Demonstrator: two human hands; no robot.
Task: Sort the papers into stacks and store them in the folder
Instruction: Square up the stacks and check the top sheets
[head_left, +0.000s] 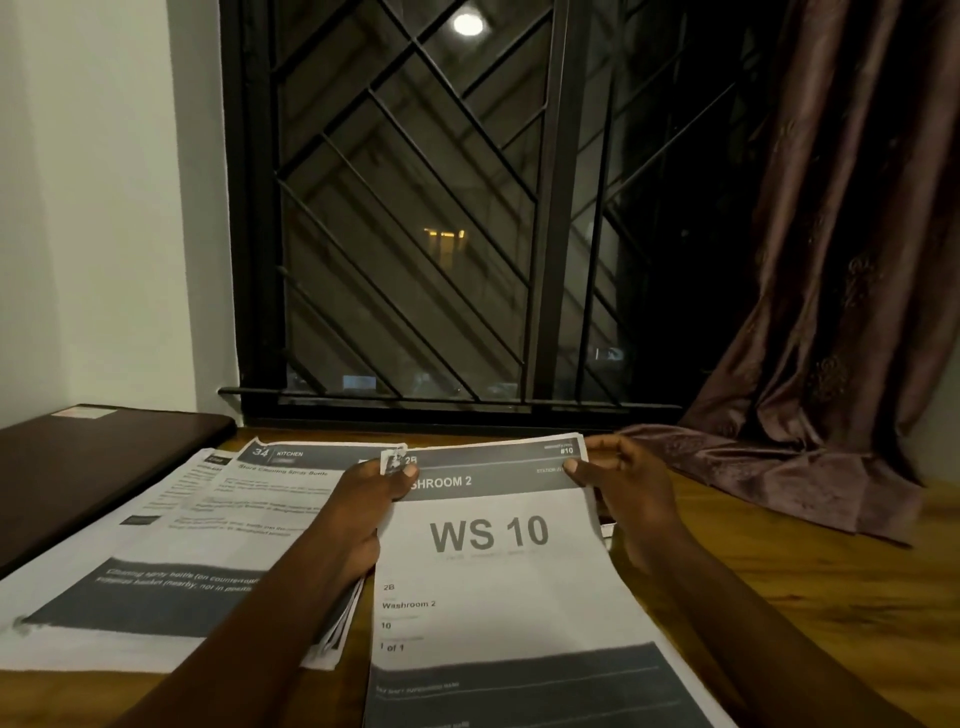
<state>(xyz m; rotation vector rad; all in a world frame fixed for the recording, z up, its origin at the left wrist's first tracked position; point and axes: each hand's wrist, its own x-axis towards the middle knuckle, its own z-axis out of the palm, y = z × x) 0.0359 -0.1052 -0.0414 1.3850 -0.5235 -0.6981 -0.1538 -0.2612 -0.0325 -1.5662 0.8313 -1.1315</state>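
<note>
While our left hand pinches the sheet's top left corner and our right hand holds the top right, the sheet sits just beside the stack on the tabletop. We should move both corners together so it stays flat.

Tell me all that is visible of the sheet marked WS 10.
The WS 10 sheet is white printed paper over the wooden table. Its grey header reads "SHROOM 2" and "#10"; below: "2B, Washroom 2, 10, 1 of 1", then a dark band. The left hand pinches its upper left corner, the right hand its upper right.
</note>
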